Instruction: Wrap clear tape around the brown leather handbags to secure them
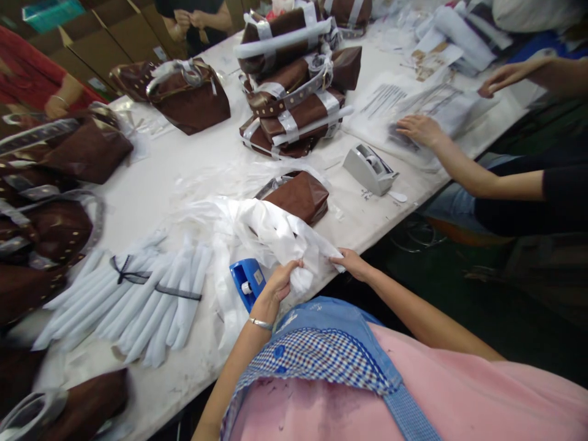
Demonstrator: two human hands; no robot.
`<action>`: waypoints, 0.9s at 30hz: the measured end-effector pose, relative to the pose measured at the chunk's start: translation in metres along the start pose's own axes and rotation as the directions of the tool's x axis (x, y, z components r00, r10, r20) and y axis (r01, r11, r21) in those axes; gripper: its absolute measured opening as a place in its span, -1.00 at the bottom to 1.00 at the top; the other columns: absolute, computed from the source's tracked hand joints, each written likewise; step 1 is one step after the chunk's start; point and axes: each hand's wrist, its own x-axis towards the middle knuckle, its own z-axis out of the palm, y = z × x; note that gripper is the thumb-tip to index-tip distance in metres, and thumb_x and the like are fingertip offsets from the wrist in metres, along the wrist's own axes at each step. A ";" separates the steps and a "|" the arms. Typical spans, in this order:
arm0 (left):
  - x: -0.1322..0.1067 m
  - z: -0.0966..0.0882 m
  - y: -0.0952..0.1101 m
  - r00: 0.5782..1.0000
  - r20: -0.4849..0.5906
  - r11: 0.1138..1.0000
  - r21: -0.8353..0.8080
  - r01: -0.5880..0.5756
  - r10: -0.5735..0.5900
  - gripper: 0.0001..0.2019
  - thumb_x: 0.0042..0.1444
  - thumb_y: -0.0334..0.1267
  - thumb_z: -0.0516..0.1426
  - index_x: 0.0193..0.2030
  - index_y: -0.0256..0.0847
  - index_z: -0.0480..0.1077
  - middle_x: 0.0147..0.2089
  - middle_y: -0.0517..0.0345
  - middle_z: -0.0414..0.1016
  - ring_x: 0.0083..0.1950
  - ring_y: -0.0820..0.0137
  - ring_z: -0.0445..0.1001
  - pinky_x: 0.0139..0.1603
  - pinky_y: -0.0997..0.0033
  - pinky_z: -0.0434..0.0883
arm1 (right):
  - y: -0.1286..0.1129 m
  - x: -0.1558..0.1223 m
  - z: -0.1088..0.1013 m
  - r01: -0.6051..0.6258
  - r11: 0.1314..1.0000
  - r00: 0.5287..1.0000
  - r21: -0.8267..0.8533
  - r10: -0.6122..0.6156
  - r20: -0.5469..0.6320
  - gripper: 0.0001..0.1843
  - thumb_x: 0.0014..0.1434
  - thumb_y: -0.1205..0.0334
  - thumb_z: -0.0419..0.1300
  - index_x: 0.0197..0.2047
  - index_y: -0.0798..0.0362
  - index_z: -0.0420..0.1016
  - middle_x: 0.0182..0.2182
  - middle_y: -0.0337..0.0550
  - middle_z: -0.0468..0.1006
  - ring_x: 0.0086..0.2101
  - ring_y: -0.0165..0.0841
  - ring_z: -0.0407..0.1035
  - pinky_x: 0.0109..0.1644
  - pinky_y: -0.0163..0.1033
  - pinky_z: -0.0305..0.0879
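A sheet of white wrapping paper (271, 223) hangs crumpled between my two hands at the table's near edge. My left hand (281, 280) is closed on its near side, thumb on top. At the right corner, my right hand (351, 263) pinches the same sheet. Just beyond the paper lies a brown handbag (298, 196), its near part hidden by the sheet. Beside my left wrist stands a blue tape dispenser (248, 283).
A grey tape dispenser (370, 168) sits to the right, near a co-worker's hands (420, 130) on plastic bags. Wrapped brown bags (298, 79) are stacked behind. White paper rolls (138, 300) lie left, with more handbags (82, 147) beyond. Another person's hands (190, 19) show at the back.
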 end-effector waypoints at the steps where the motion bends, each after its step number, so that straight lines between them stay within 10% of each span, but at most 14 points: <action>1: 0.003 -0.001 -0.002 1.000 -0.004 1.000 -0.007 0.011 -0.011 -0.78 -0.13 -0.41 0.34 -0.28 -0.35 0.54 -0.38 0.01 0.60 -0.36 0.32 0.56 -0.30 0.39 0.49 | 0.001 0.000 -0.002 0.021 0.999 0.999 -0.026 -0.022 -0.048 -0.65 -0.05 0.24 0.39 -0.13 0.07 0.56 -0.25 -0.13 0.64 -0.12 -0.13 0.49 0.07 0.00 0.41; 6: 0.008 -0.006 -0.006 0.999 0.005 0.999 -0.014 0.040 -0.040 -0.77 -0.15 -0.40 0.34 -0.27 -0.35 0.52 -0.36 0.03 0.60 -0.34 0.35 0.55 -0.24 0.40 0.50 | -0.011 -0.021 0.009 0.167 0.983 0.960 -0.078 -0.180 -0.215 -0.53 0.07 0.17 0.34 0.08 -0.04 0.50 0.21 -0.03 0.38 0.29 -0.06 0.10 0.35 0.00 0.10; 11: 0.006 -0.001 -0.005 0.999 0.030 1.000 0.003 0.029 -0.029 -0.74 -0.16 -0.37 0.36 -0.27 -0.38 0.54 -0.36 0.02 0.61 -0.36 0.35 0.53 -0.27 0.41 0.46 | -0.022 -0.040 0.053 0.045 0.998 0.997 0.044 -0.043 -0.060 -0.55 0.19 -0.18 0.18 -0.21 0.05 0.59 -0.24 0.02 0.61 -0.15 -0.12 0.49 -0.07 -0.05 0.45; 19: 0.008 -0.005 -0.013 0.998 0.061 0.999 0.016 -0.037 0.036 -0.74 -0.19 -0.26 0.43 -0.41 -0.35 0.51 -0.42 0.09 0.57 -0.40 0.42 0.51 -0.27 0.46 0.43 | -0.025 -0.045 0.078 0.164 0.973 0.981 0.165 -0.143 -0.133 -0.54 0.04 -0.01 0.35 -0.04 0.03 0.49 -0.18 -0.13 0.59 -0.29 -0.35 0.47 -0.19 -0.28 0.40; 27: 0.001 -0.002 -0.016 0.996 0.090 1.000 0.019 0.003 -0.005 -0.55 -0.11 0.05 0.41 -0.31 -0.34 0.52 -0.45 0.02 0.56 -0.37 0.33 0.54 -0.29 0.41 0.46 | -0.026 -0.054 0.089 0.440 0.867 0.895 -0.235 -0.444 0.041 -0.67 0.20 0.20 0.22 0.04 -0.06 0.57 -0.06 -0.13 0.64 -0.14 -0.23 0.52 0.00 -0.13 0.42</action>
